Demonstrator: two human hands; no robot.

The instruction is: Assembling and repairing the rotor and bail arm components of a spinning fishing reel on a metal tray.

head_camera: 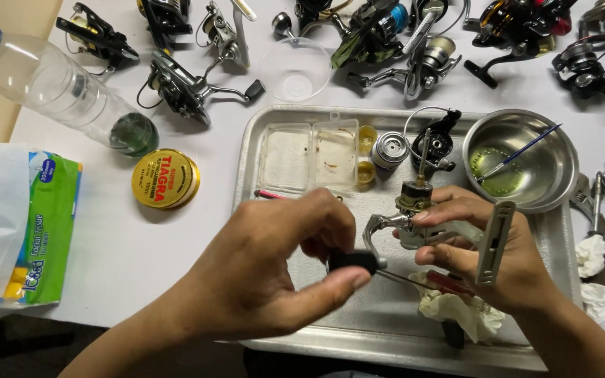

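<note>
Reel body [414, 217] gripped by right hand [498, 259], left hand [274, 266] pinching handle knob [353, 261].

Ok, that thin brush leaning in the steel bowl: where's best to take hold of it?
Probably the upper handle of the brush, coming from the right above the bowl's rim. The bristle end sits down in the greenish liquid, while the handle slants up over the rim, free and dry.

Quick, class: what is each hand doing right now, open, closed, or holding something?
Left hand: closed on a black knob.
Right hand: closed around a partly dismantled fishing reel over the metal tray.
</note>
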